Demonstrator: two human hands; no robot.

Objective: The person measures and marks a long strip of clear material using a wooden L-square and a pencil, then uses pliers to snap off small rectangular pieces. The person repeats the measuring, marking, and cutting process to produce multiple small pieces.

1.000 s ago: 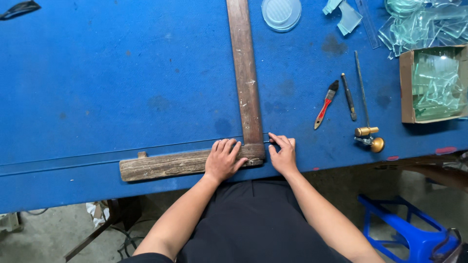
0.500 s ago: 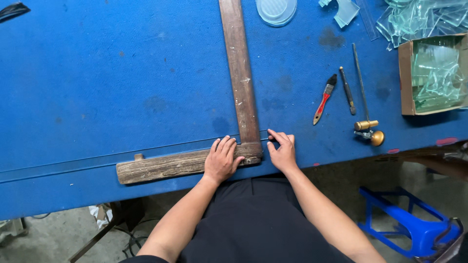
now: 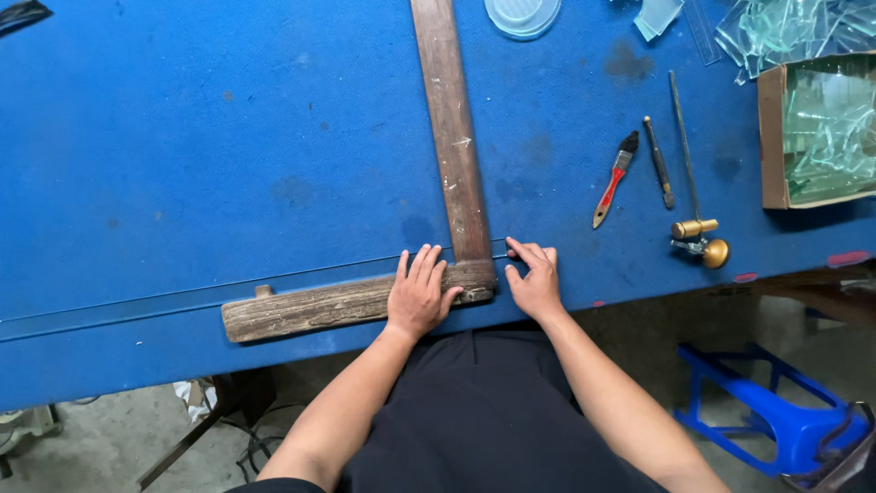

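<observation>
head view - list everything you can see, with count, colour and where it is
table: 1, blue, fills the view
wooden T-square: 1, brown, long blade up the middle, crossbar along the near edge
glass sheet: 1, clear, flat on the table, edge showing left of the crossbar
brush: 1, red and black, right of the blade
dark tool: 1, beside the brush
brass-headed tool: 1, right
cardboard box: 1, brown, glass scraps inside, far right
round lid: 1, pale, top edge
stool: 1, blue, on the floor
left hand: flat on the crossbar
right hand: right of the blade's foot
</observation>
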